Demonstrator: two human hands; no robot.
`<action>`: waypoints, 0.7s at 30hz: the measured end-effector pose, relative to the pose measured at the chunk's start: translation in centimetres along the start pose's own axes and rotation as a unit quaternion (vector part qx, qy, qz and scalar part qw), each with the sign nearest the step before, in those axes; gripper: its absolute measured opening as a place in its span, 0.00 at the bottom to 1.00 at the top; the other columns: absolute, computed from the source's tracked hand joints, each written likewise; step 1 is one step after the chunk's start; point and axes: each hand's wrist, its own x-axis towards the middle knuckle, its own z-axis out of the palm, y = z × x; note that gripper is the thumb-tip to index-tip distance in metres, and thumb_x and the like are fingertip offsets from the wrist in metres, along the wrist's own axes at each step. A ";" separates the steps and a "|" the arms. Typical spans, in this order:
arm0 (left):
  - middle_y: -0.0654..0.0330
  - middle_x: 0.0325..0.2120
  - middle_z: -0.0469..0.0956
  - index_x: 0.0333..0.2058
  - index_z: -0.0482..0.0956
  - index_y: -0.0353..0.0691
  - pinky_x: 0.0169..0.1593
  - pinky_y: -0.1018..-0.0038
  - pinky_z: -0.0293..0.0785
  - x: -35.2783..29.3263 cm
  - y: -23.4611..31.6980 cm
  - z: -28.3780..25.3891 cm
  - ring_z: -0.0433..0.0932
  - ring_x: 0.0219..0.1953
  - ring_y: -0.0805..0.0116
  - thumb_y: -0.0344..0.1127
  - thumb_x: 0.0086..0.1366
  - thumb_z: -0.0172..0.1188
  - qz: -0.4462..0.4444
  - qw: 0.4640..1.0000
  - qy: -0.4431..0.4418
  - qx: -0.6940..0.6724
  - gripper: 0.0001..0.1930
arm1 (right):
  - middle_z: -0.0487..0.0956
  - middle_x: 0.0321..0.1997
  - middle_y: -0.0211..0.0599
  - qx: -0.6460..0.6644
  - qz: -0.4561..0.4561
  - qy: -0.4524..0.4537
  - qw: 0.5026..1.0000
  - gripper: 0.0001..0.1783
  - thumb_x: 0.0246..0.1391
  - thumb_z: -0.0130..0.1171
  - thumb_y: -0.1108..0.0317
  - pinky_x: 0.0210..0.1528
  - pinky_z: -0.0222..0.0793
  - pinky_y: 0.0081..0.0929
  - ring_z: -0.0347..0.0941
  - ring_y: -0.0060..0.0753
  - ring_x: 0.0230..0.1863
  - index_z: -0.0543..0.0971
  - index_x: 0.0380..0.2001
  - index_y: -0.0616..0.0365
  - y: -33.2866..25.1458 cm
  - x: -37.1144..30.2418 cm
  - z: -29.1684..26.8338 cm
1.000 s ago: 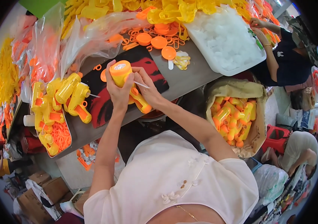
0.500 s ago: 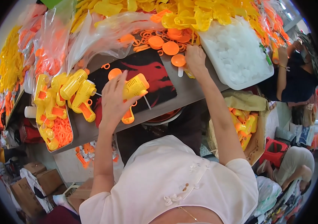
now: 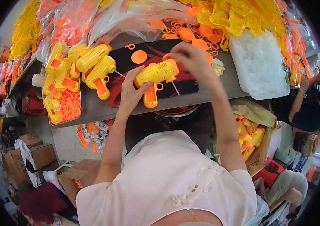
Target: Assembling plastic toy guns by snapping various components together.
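Observation:
My left hand (image 3: 131, 92) is closed round a yellow toy gun (image 3: 156, 73) with an orange grip, an orange ring at its trigger and a thin white stick pointing down from its front. Just above the gun's right end is my right hand (image 3: 193, 60), slightly blurred, its fingers pinched at a small orange piece (image 3: 166, 56) mostly hidden by them. Under both hands lies a black and red mat (image 3: 188, 84). An orange disc (image 3: 139, 57) rests on the mat left of the gun, and more orange discs (image 3: 186, 34) and rings lie beyond my right hand.
At the left, several yellow toy guns (image 3: 92, 58) are heaped over a tray of small orange parts (image 3: 70, 103). A white tub of translucent pieces (image 3: 261, 64) stands right. Yellow shells (image 3: 239, 17) and plastic bags (image 3: 141, 19) line the back. Below right is a box of yellow parts (image 3: 259, 150).
My right hand has come left from the orange pieces to the gun. My left hand has moved right with the gun and turned it, so its orange grip shows. The whole view has shifted.

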 end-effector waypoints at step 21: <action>0.63 0.49 0.75 0.55 0.72 0.35 0.51 0.81 0.65 -0.4 -0.8 0.2 0.72 0.46 0.78 0.35 0.70 0.50 -0.062 0.994 -0.002 -0.091 0.18 | 0.74 0.34 0.36 -0.166 -0.090 0.204 0.961 0.07 0.45 0.63 0.76 0.44 0.65 0.34 0.71 0.38 0.39 0.79 0.30 0.56 1.2 -5.3 4.9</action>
